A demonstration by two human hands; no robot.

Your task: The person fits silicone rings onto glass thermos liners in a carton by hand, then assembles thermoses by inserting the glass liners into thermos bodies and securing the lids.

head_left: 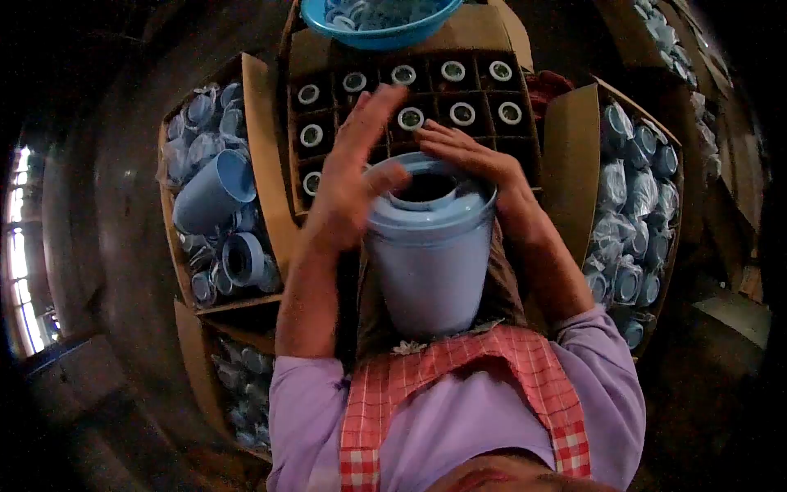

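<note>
A light blue plastic container [430, 275] with a ring-shaped top and a dark round opening stands upright in my lap. My left hand [354, 160] is at the left of its rim, fingers stretched up and apart from the thumb, somewhat blurred; the thumb reaches over the top. My right hand [475, 157] lies along the far right part of the rim with its fingers extended. Beyond both hands is a divided cardboard box [525, 168] holding several round white-rimmed tops [461, 112] in its cells.
A blue basin [381, 38] with clear rings sits behind the divided box. At left, a carton [266, 152] holds blue cups, with a larger container [215, 193] lying on them. Another carton [571, 148] at right holds plastic-wrapped blue cups. A lower-left carton [197, 369] holds more wrapped pieces.
</note>
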